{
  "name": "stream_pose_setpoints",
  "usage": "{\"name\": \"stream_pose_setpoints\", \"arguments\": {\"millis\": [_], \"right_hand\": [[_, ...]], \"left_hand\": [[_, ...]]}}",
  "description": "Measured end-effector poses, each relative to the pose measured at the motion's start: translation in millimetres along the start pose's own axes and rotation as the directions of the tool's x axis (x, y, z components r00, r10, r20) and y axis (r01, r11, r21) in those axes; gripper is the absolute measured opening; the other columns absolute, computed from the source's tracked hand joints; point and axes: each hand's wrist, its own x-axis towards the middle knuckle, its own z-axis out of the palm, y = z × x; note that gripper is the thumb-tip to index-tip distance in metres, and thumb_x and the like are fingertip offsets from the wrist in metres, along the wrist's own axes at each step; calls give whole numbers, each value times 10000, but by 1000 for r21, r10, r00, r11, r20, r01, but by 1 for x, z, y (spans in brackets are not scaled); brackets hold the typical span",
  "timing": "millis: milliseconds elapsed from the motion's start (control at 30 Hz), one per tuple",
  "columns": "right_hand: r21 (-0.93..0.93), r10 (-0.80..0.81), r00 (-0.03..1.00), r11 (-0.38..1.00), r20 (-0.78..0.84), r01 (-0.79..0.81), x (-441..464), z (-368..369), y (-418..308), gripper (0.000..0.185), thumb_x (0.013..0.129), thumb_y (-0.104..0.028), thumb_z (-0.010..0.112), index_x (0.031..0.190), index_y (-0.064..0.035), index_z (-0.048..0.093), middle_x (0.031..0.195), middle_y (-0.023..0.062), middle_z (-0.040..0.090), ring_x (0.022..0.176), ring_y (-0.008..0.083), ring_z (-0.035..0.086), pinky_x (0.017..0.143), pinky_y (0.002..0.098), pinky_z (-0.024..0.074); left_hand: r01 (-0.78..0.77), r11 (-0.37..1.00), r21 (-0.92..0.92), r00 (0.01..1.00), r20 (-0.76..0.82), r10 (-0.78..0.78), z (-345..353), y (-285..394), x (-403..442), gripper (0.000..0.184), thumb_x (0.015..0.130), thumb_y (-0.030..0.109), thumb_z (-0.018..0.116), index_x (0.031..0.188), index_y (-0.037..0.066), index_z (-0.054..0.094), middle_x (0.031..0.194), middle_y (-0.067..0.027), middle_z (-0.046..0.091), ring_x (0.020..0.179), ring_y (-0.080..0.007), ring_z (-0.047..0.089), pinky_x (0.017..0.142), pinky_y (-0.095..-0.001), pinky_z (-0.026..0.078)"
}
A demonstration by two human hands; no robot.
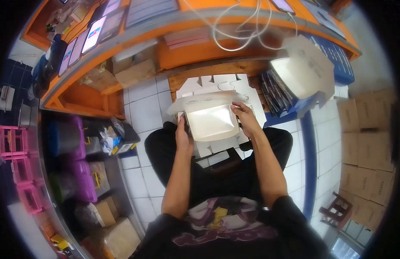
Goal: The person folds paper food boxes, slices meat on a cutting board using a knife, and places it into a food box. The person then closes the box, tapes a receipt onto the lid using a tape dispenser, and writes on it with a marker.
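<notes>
Between my two hands is a white cardboard food box (212, 125), its lid flap (204, 100) raised along the far side. My left hand (183, 137) grips the left wall, with the fingers partly hidden behind it. At the far right corner, my right hand (245, 118) pinches the wall, thumb toward the inside. Beneath the box lie flat, unfolded white box blanks (254, 97) with cut tabs, in front of my crossed legs. The inside of the box shows a shiny, pale surface.
Another open white box (290, 77) sits at the right on dark stacked packets (275, 93). An orange counter (187, 54) with phones and a looped white cable (215, 32) spans the far side. Shelves with purple bins (83, 179) stand left; brown cartons (366, 151) are piled right.
</notes>
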Motion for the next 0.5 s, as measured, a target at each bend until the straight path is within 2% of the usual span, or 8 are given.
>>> {"name": "stream_pose_setpoints", "arguments": {"millis": [67,100,167,200,267,300,367,500], "right_hand": [[5,84,995,996,49,-84,-1,-2,-4,486,973,-334,679,1359,-47,605,1206,91,660,1111,191,595,897,366,491],[-31,85,996,996,32,-84,-3,-3,-14,486,973,-334,679,1359,-47,605,1206,91,660,1111,191,595,897,366,491],[-36,200,977,978,-74,-204,-9,12,-27,430,995,-305,639,1332,-38,626,1146,85,686,1032,191,629,858,330,502],[-38,205,976,977,-68,-208,-8,15,-26,430,995,-305,639,1332,-38,626,1146,85,686,1032,191,629,858,330,502],[-64,144,988,987,-58,-148,-2,17,-27,480,995,-277,602,1317,80,610,1165,165,699,1018,226,663,861,330,526],[-68,147,988,986,-53,-151,4,16,-24,480,995,-277,602,1317,80,610,1165,165,699,1018,226,663,861,330,526],[-231,37,998,972,-51,-48,20,12,-11,465,994,-276,583,1278,88,634,1123,146,706,944,218,671,825,333,532],[-232,-16,999,973,-50,4,25,9,-12,428,976,-250,571,1249,73,632,1045,165,693,907,246,668,832,387,538]], "left_hand": [[-19,999,33,997,-74,22,11,4,-7,524,1067,340,549,1481,25,482,1422,-74,562,1298,-215,525,1107,-359,403],[-9,1000,-5,998,-68,8,15,-2,-4,524,1067,340,549,1481,25,482,1422,-74,562,1298,-215,525,1107,-359,403],[-28,990,136,987,-155,50,19,4,-5,453,1066,312,560,1406,14,549,1364,-73,595,1252,-191,549,1065,-326,431],[-30,990,136,985,-163,52,19,7,-4,453,1066,312,560,1406,14,549,1364,-73,595,1252,-191,549,1065,-326,431],[-31,993,117,987,-153,49,20,8,-1,420,1062,300,572,1369,14,578,1317,-67,616,1207,-170,569,1013,-304,461],[-33,993,115,986,-159,51,20,9,0,420,1062,300,572,1369,14,578,1317,-67,616,1207,-170,569,1013,-304,461],[-73,984,163,989,-112,92,19,9,0,413,1053,299,592,1352,15,587,1263,-56,636,1147,-154,592,976,-296,479],[-66,981,181,992,-91,84,12,6,1,454,1054,313,576,1410,36,522,1305,-65,613,1204,-180,572,1028,-336,460]]}}
